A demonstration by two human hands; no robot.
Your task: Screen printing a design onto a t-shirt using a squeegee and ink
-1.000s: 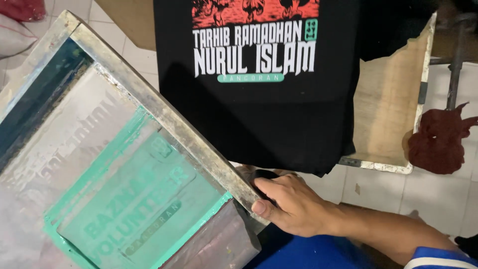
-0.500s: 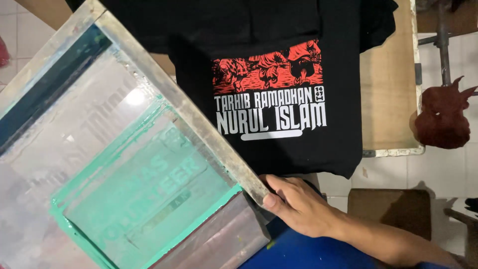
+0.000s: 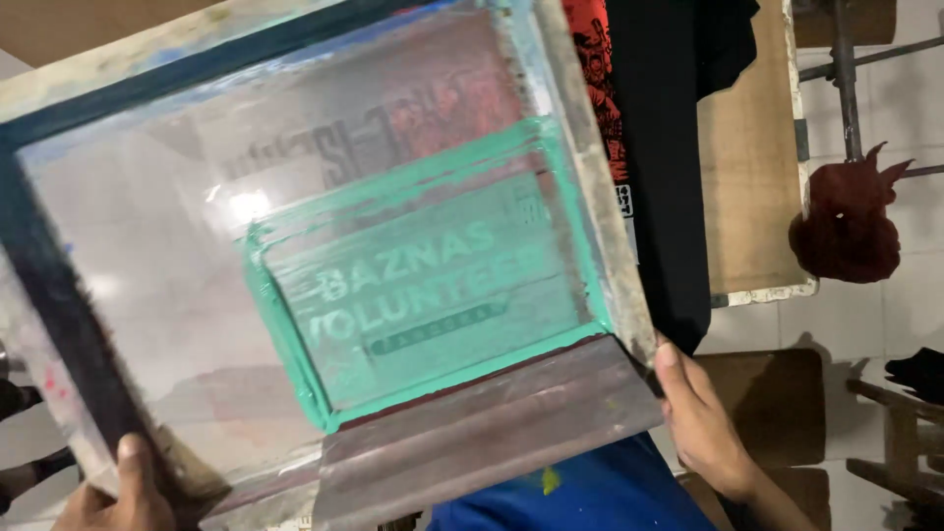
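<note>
Head view: large printing screen (image 3: 324, 265) held up tilted, filling most of the picture.
Left hand (image 3: 113, 497): at the screen's near-left corner; fingers (image 3: 133, 462) closed around the frame edge, thumb on top.
Right hand (image 3: 703, 423): at the near-right corner; fingers (image 3: 669, 369) curled onto the frame edge, grip partly hidden behind the wood.
Screen: wooden frame, translucent mesh, green ink patch (image 3: 423, 285) with pale lettering between both sets of fingers, dull taped strip along the near side.
Beyond the right fingers: black printed shirt (image 3: 659, 177) spread on a wooden tabletop board (image 3: 752, 157), mostly hidden behind the frame.
Right of the right fingers: dark red rag (image 3: 846, 221) hanging on a metal rod (image 3: 846, 79), well apart.
Below the right fingers: brown stool (image 3: 777, 393); blue cloth (image 3: 580, 492) between the hands.
Risk: likely smear of wet green ink on the shirt's print, if the frame's far edge dips or swings onto it.
Risk: possible slip, with only corner grips on a wide tilted frame.
Edges: board's right rim near the rag; screen's right rail just over the shirt.
Open room: pale tiled floor (image 3: 914, 315) right of the right fingers; little clearance toward the board.
</note>
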